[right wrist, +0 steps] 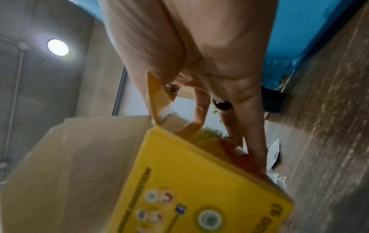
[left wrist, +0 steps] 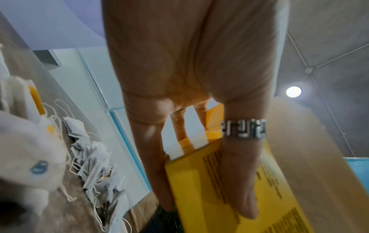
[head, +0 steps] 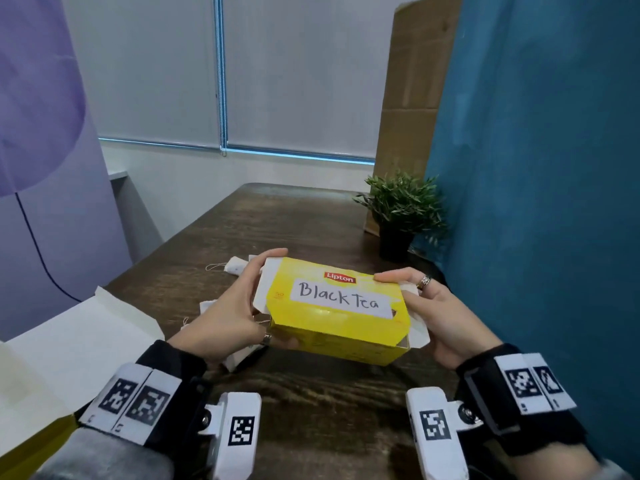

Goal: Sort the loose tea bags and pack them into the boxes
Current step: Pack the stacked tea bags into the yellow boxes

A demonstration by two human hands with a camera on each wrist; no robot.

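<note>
A yellow Lipton box point(head: 332, 310) with a white label reading "Black Tea" is held above the wooden table point(head: 311, 393) between both hands. My left hand point(head: 232, 306) grips its left end, fingers over the top edge and thumb underneath. My right hand point(head: 433, 306) grips the right end by the open white flaps. In the left wrist view the box point(left wrist: 209, 189) lies under my fingers point(left wrist: 237, 173). In the right wrist view my fingers point(right wrist: 253, 134) curl round the box point(right wrist: 189, 181). Loose tea bags point(left wrist: 95, 170) with strings lie piled on the table; one tea bag point(head: 235, 265) shows beyond my left hand.
A second open box point(head: 69, 341) with white flaps stands at the near left. A small potted plant point(head: 398, 216) sits at the far right beside a blue partition point(head: 536, 168). A cardboard sheet point(head: 412, 98) leans behind the plant.
</note>
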